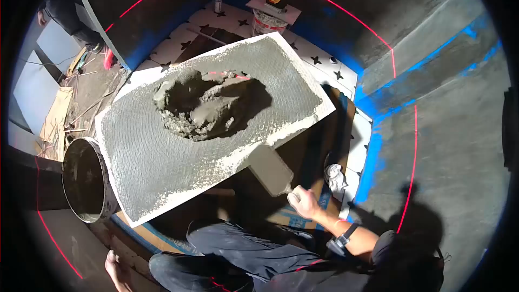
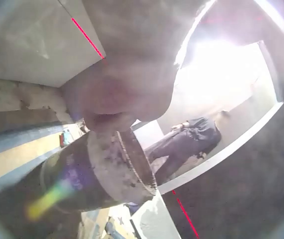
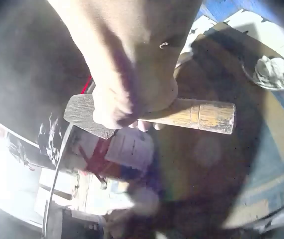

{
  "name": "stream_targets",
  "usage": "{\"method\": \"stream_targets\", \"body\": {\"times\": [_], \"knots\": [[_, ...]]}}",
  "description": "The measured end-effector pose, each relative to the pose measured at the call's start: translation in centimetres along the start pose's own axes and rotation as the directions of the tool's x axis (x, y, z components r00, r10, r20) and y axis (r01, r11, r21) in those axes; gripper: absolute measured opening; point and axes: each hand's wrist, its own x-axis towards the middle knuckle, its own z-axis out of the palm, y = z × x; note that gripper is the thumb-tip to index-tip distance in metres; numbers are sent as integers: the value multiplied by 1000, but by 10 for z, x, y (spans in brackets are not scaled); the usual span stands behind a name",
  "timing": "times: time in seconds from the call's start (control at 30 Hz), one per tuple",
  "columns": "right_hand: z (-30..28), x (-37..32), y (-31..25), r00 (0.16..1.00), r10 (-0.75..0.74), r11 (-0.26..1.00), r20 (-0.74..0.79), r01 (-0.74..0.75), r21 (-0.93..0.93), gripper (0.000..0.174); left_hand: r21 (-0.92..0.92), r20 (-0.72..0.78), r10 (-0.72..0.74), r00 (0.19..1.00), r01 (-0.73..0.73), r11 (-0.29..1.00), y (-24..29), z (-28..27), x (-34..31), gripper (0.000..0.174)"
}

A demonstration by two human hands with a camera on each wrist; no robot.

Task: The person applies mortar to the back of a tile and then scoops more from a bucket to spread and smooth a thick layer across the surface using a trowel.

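My right hand [image 1: 304, 201] grips the wooden handle [image 3: 206, 115] of a trowel [image 1: 270, 170], fingers wrapped round it. The trowel's broad grey blade is coated and overlaps the near edge of a large white-edged slab [image 1: 138, 154] in the head view. Grey mortar covers the slab's face, and a thick mortar heap [image 1: 211, 108] sits near its middle. My left hand [image 1: 114, 267] hangs low at the lower left with loose fingers and nothing in it. In the left wrist view that hand [image 2: 127, 89] looms dark and blurred before a bucket [image 2: 107, 172].
The mortar-stained bucket [image 1: 111, 184] stands beside the slab's left end. Behind the slab, a lit laser level [image 1: 275, 0] sits on a board over a pail [image 1: 267, 21]. Crumpled white material [image 1: 335, 176] lies at right near the wall. Another person [image 2: 191, 137] stands beyond the opening.
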Motion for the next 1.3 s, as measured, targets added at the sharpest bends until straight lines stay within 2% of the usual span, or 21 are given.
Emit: {"method": "stream_targets", "body": {"times": [0.1,0.17,0.23,0.27,0.33,0.37,0.43,0.5,0.57,0.63,0.7,0.77,0.8,0.83,0.93,0.97,1.03,1.1,1.17,1.23,1.3], "knots": [[3,-39,-37,983,82,982,162,-53,-179,29,218,75,51,996,-66,974,-37,-29,2,20],[-18,-50,-77,941,211,954,263,-140,-263,31,73,-34,-197,980,199,977,-74,-63,12,15],[-36,-54,-116,901,317,931,294,-236,-280,35,410,-82,-285,955,292,864,-55,-70,-32,22],[-40,-56,-132,958,223,959,182,-182,-216,36,82,-164,-408,898,425,901,-66,-74,-54,36],[-62,-37,-191,970,212,963,121,-186,-197,38,156,-109,-493,863,505,849,-18,-54,-124,52],[-75,-21,-218,964,237,948,117,-203,-244,38,364,-223,-327,918,390,846,-51,-86,-123,54],[-100,25,-291,974,183,967,134,-153,-205,35,261,-153,-527,836,548,794,-11,-81,-178,63],[-98,77,-320,998,-28,968,63,43,-249,30,246,-281,-470,837,536,808,-22,-80,-208,67],[-82,134,-347,999,10,973,48,1,-232,32,418,-320,-396,861,503,756,-35,-98,-233,69],[-56,188,-400,796,555,832,241,-528,-171,34,528,-218,-299,929,370,764,-70,-136,-250,72],[20,200,-374,749,530,838,398,-535,-109,29,517,-299,-208,931,341,785,-107,-148,-256,62],[82,187,-368,913,352,855,204,-225,-467,25,400,-315,-307,898,418,815,-80,-121,-273,46],[84,176,-376,907,362,852,213,-229,-471,25,597,-254,-121,960,254,761,-67,-112,-276,39],[78,170,-389,915,305,786,265,-84,-613,25,753,-151,55,987,79,653,-45,-95,-273,33],[21,169,-411,880,289,461,377,218,-860,25,695,-60,-79,995,99,712,48,-46,-247,17],[0,169,-389,935,97,400,340,277,-874,20,634,13,-55,998,34,772,67,-33,-238,20],[-36,183,-371,966,98,330,239,195,-923,19,587,47,-57,997,19,809,71,-22,-212,29],[-37,195,-339,973,152,451,176,90,-888,22,738,122,78,989,-143,660,62,-8,-181,40],[-12,190,-319,967,217,606,130,-29,-795,28,783,59,2,998,-47,621,87,42,-153,46],[-2,192,-368,769,609,753,194,-484,-445,32,785,111,102,989,-150,601,92,86,-112,53],[-14,192,-390,736,625,760,262,-497,-419,32,649,-18,-74,997,68,758,91,121,-59,59]]}}
